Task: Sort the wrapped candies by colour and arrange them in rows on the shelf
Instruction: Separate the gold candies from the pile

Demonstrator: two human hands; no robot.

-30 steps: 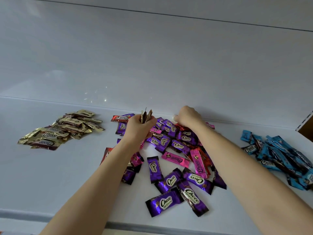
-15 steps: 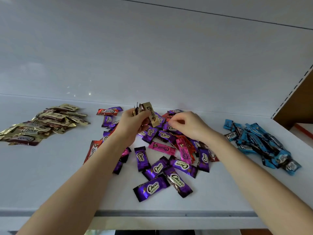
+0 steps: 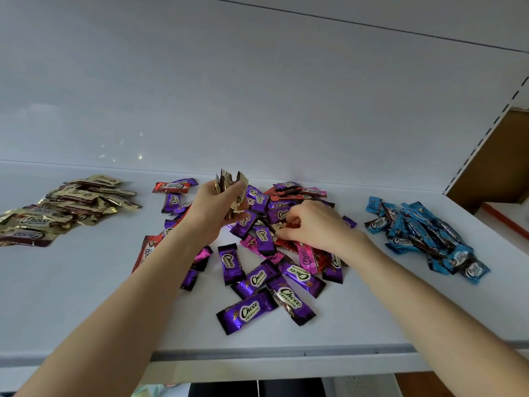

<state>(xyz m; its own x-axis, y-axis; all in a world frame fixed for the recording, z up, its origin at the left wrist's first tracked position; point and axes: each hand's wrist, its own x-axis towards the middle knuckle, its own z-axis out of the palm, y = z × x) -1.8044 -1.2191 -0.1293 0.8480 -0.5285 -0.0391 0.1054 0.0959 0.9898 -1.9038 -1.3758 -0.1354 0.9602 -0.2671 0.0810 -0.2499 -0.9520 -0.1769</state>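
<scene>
Shelf (image 3: pixel 86 296) space held three groups, each placed against the mixed pile (image 3: pixel 266 270) of purple, pink and red candies at its middle. Left of that pile, well apart, lay the gold heap (image 3: pixel 57 207); right of it, well apart, the blue heap (image 3: pixel 423 230). Over the pile's far left edge the left hand (image 3: pixel 211 207) gripped a bunch of gold candies (image 3: pixel 230 181), fingers curled round them. On the pile's centre the right hand (image 3: pixel 317 224) curled its fingers down, seemingly pinching a gold candy (image 3: pixel 276 226) among the purple ones. The step was judged to be picking gold out of the mix, with no rows yet made. Next, that piece would need lifting free without dragging its neighbours, then joining the bunch.
</scene>
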